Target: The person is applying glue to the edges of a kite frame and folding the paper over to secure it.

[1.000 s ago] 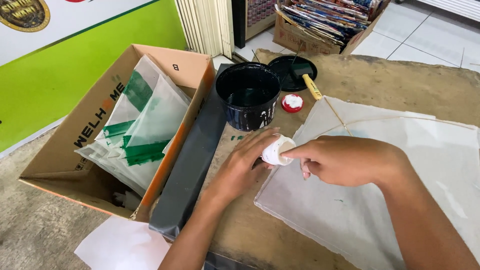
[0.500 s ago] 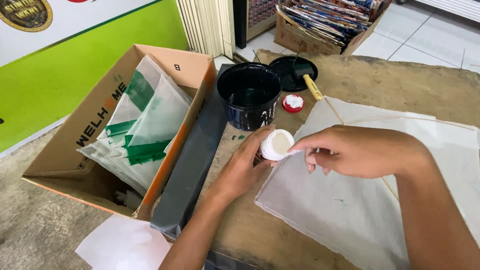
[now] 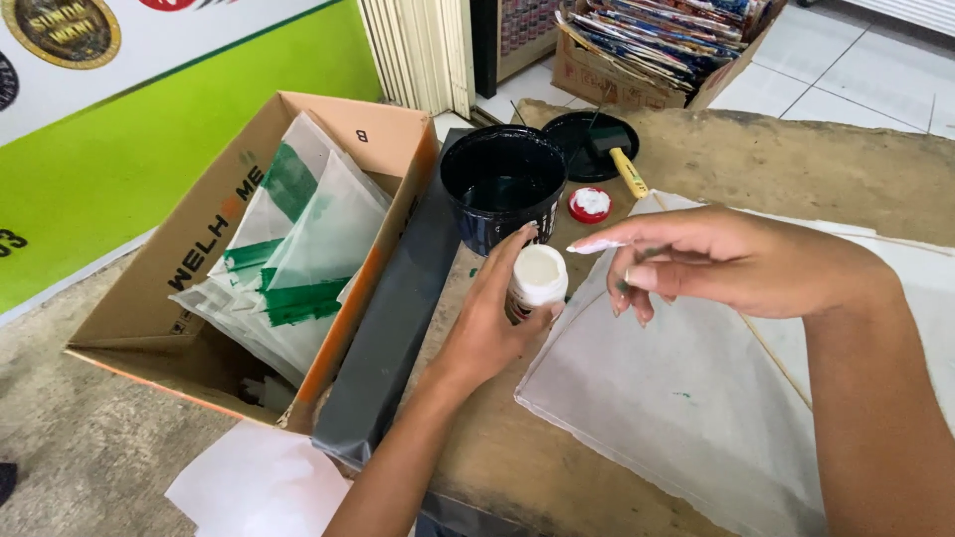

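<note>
My left hand (image 3: 494, 318) grips a small white glue bottle (image 3: 537, 277), open at the top and held upright at the edge of a pale paper kite (image 3: 696, 398) lying on the brown work surface. My right hand (image 3: 731, 261) hovers just right of the bottle with its index finger stretched out, white glue smeared on the fingertip; it holds nothing. The bottle's red cap (image 3: 590, 204) lies beside a black paint can (image 3: 502, 194) filled with dark paint.
An open cardboard box (image 3: 199, 259) at left holds white and green kites (image 3: 298, 249). A black can lid with a yellow-handled brush (image 3: 607, 149) lies behind. A dark flat strip (image 3: 393, 328) runs along the box. A second box of colourful papers (image 3: 657, 40) stands at the back.
My left hand has lifted the glue bottle upright off the kite's corner. My right hand has drawn away to the right, its fingertip now carrying glue.
</note>
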